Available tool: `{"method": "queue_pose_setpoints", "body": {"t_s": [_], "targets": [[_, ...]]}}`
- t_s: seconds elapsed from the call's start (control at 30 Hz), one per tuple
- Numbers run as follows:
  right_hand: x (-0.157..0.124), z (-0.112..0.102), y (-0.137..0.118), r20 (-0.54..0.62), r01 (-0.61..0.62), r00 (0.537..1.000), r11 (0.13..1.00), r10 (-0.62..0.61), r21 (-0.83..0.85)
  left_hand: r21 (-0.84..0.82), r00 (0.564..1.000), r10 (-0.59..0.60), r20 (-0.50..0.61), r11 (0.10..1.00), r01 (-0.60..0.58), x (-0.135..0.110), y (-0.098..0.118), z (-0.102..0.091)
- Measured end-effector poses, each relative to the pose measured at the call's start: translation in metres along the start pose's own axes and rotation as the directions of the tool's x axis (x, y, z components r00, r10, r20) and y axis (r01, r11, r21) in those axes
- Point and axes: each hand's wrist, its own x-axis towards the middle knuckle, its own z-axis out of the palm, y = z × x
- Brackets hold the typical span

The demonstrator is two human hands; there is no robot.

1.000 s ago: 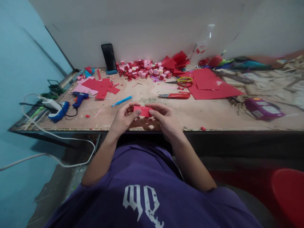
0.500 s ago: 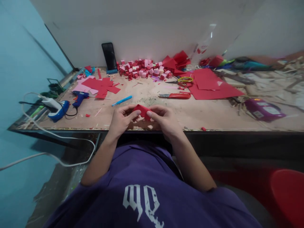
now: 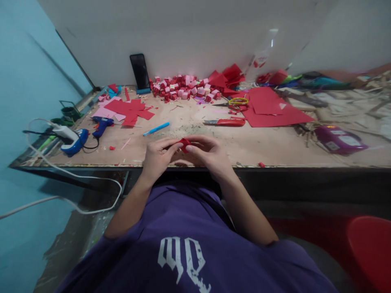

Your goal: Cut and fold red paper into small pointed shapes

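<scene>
A small folded piece of red paper (image 3: 184, 145) is pinched between both hands above the table's near edge. My left hand (image 3: 159, 156) grips its left side with thumb and fingers. On the other side, my right hand (image 3: 210, 154) presses it with the thumb in front and the fingers behind. The fingers cover much of the paper, so its full shape is hidden. Beyond the hands lie a blue pen (image 3: 156, 129) and a red-handled utility knife (image 3: 226, 122).
Small pink and red paper cubes (image 3: 185, 87) are heaped at the back beside a propped phone (image 3: 139, 72). Scissors (image 3: 235, 103) touch red sheets (image 3: 275, 108). A glue gun (image 3: 102, 125) and a power strip (image 3: 75, 142) stand left, a purple tape measure (image 3: 339, 140) right.
The red paper has been folded or turned smaller between my fingers. My hands have drawn slightly closer together around it. Things on the table have stayed put.
</scene>
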Motion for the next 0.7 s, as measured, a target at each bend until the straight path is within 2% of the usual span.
{"method": "queue_pose_setpoints", "body": {"t_s": [0.1,0.23,0.7], "targets": [[0.0008,-0.0007,0.0024,-0.014,0.055,0.998,0.997,-0.056,-0.044,0.062,0.992,0.129,0.012,0.990,-0.130,-0.0008,-0.0027,0.0016],[0.0017,-0.0022,0.0040,-0.028,0.122,0.992,0.985,-0.127,-0.119,0.099,0.979,0.203,0.032,0.974,-0.205,-0.0014,-0.0053,0.0026],[0.0027,-0.0041,0.0051,-0.030,0.224,0.973,0.964,-0.230,-0.142,0.101,0.981,0.189,0.036,0.976,-0.192,-0.0022,-0.0025,0.0026]]}}
